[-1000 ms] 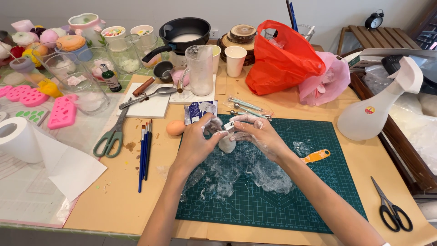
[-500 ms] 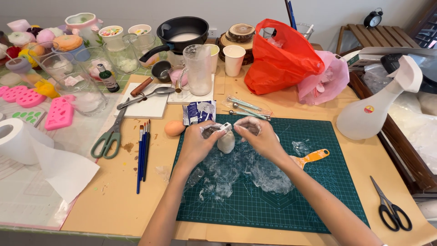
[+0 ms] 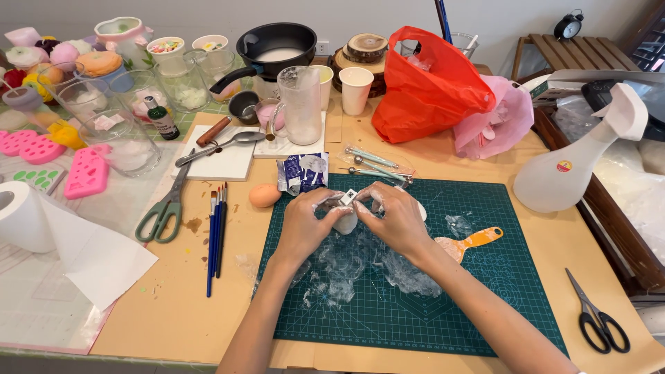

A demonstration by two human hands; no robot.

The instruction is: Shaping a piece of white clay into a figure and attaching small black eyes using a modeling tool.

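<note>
Both of my hands meet over the far left part of a dark green cutting mat (image 3: 485, 298). My left hand (image 3: 305, 225) and my right hand (image 3: 395, 218) together grip a small white lump (image 3: 344, 220) with a tiny white tag on top. Under the hands lies crumpled clear plastic film (image 3: 360, 266) on the mat. A scraper with an orange handle (image 3: 478, 240) lies just right of my right hand. A peach-coloured egg shape (image 3: 264, 195) and a blue-and-white packet (image 3: 303, 172) sit just beyond my left hand.
Green scissors (image 3: 163, 208) and several paintbrushes (image 3: 216, 232) lie to the left, black scissors (image 3: 596, 322) at the right edge. A white spray bottle (image 3: 575, 166), red bag (image 3: 429, 86), measuring jug (image 3: 299, 104), black pan (image 3: 273, 43), glass jars, pink moulds (image 3: 86, 172) and paper roll (image 3: 24, 218) crowd the table.
My hands have stayed on the white lump, shifting slightly while working it. Nothing else on the table has moved.
</note>
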